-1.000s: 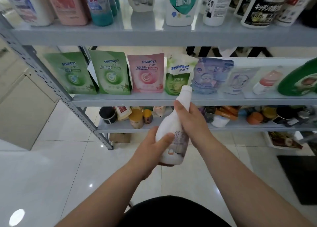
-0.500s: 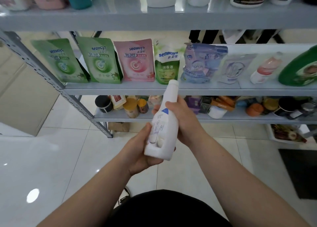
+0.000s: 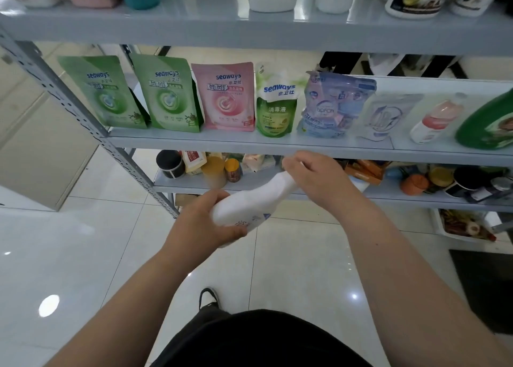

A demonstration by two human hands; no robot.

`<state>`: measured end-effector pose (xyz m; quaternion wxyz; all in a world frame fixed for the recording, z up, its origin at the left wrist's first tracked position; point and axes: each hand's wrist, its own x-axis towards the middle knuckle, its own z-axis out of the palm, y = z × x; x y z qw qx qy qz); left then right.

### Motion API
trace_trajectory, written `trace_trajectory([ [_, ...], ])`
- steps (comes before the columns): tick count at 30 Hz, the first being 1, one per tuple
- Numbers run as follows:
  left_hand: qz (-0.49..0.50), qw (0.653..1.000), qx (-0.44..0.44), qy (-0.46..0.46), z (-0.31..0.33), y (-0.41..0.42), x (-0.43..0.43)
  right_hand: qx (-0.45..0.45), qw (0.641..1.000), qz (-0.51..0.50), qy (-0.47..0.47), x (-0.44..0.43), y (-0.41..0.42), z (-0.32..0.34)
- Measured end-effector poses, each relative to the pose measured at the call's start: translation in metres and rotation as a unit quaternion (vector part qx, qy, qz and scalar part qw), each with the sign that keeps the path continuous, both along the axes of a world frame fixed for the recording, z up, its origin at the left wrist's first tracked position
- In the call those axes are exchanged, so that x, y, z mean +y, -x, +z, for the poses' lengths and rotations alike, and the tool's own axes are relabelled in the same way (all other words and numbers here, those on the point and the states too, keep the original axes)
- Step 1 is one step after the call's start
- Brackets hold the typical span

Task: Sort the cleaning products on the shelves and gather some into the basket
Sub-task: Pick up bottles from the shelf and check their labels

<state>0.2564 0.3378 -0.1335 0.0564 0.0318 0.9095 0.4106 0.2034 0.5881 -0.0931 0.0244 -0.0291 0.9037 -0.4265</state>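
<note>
Tiled floor (image 3: 83, 241) open below and left of shelf (image 3: 249, 147) front edge. Bottle (image 3: 249, 202) tilted in mid-air before lower shelf: left hand (image 3: 200, 222) wrapped round base, right hand (image 3: 313, 177) closed over neck, cap hidden. Pouches (image 3: 222, 97) line middle shelf; top bottles cut off, right items blurred.
</note>
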Motion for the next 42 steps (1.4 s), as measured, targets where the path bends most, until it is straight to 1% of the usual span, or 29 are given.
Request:
trace_trajectory([
  [1, -0.003, 1.0, 0.002, 0.006, 0.0, 0.001, -0.005, -0.014, 0.998, 0.023, -0.064, -0.002, 0.003, 0.003],
  [2, -0.006, 1.0, -0.005, 0.007, 0.0, 0.004, -0.011, -0.011, 0.994, 0.034, -0.101, -0.007, 0.006, 0.005],
  [4, -0.014, 0.999, -0.039, -0.015, 0.0, 0.011, -0.024, 0.024, 0.992, 0.039, -0.119, -0.019, 0.008, 0.011],
  [6, -0.042, 0.992, -0.091, -0.075, 0.004, 0.02, -0.041, 0.096, 0.985, 0.069, -0.124, -0.031, 0.008, 0.018],
  [9, -0.097, 0.953, -0.185, -0.221, 0.006, 0.034, -0.066, 0.24, 0.954, 0.141, -0.114, -0.051, 0.009, 0.031],
  [11, -0.125, 0.934, -0.212, -0.259, 0.003, 0.044, -0.082, 0.293, 0.935, 0.166, -0.115, -0.063, 0.014, 0.037],
  [12, -0.129, 0.932, -0.212, -0.263, 0.002, 0.048, -0.087, 0.3, 0.929, 0.176, -0.127, -0.069, 0.018, 0.041],
  [14, -0.113, 0.946, -0.186, -0.24, 0.001, 0.056, -0.096, 0.274, 0.928, 0.183, -0.173, -0.081, 0.029, 0.046],
  [15, -0.099, 0.958, -0.164, -0.214, 0.001, 0.06, -0.1, 0.243, 0.935, 0.171, -0.196, -0.086, 0.036, 0.047],
  [17, -0.073, 0.976, -0.121, -0.167, 0.003, 0.069, -0.105, 0.156, 0.958, 0.115, -0.212, -0.098, 0.051, 0.05],
  [19, -0.048, 0.985, -0.088, -0.141, 0.007, 0.078, -0.109, 0.089, 0.98, 0.047, -0.173, -0.11, 0.064, 0.051],
  [20, -0.036, 0.987, -0.076, -0.135, 0.01, 0.082, -0.112, 0.075, 0.989, 0.019, -0.122, -0.118, 0.068, 0.052],
  [22, -0.019, 0.986, -0.064, -0.153, 0.014, 0.089, -0.115, 0.058, 0.997, -0.024, 0.039, -0.133, 0.072, 0.052],
  [23, -0.006, 0.979, -0.067, -0.191, 0.016, 0.092, -0.116, 0.045, 0.992, -0.034, 0.116, -0.142, 0.072, 0.051],
  [24, 0.013, 0.962, -0.084, -0.259, 0.017, 0.093, -0.116, 0.027, 0.986, -0.03, 0.162, -0.149, 0.071, 0.048],
  [25, 0.034, 0.93, -0.116, -0.347, 0.019, 0.095, -0.115, 0.007, 0.984, -0.015, 0.177, -0.157, 0.068, 0.044],
  [26, 0.047, 0.886, -0.159, -0.432, 0.022, 0.097, -0.113, -0.012, 0.984, 0.004, 0.178, -0.166, 0.065, 0.039],
  [27, 0.055, 0.843, -0.197, -0.498, 0.025, 0.099, -0.112, -0.023, 0.983, 0.018, 0.179, -0.173, 0.063, 0.034],
  [28, 0.06, 0.813, -0.223, -0.534, 0.029, 0.102, -0.113, -0.027, 0.982, 0.021, 0.186, -0.18, 0.061, 0.03],
  [29, 0.065, 0.796, -0.24, -0.552, 0.033, 0.104, -0.114, -0.022, 0.98, 0.016, 0.199, -0.186, 0.061, 0.027],
  [30, 0.067, 0.786, -0.251, -0.561, 0.036, 0.108, -0.116, -0.013, 0.977, 0.009, 0.214, -0.189, 0.061, 0.028],
  [32, 0.066, 0.78, -0.263, -0.564, 0.039, 0.115, -0.122, 0.003, 0.973, -0.001, 0.229, -0.194, 0.063, 0.034],
  [35, 0.05, 0.786, -0.252, -0.563, 0.046, 0.126, -0.13, 0.01, 0.963, 0.0, 0.271, -0.198, 0.067, 0.041],
  [39, 0.02, 0.813, -0.19, -0.55, 0.066, 0.141, -0.121, 0.036, 0.945, -0.005, 0.324, -0.199, 0.077, 0.055],
  [42, -0.009, 0.847, -0.149, -0.51, 0.088, 0.16, -0.105, 0.073, 0.928, -0.02, 0.364, -0.189, 0.095, 0.073],
])
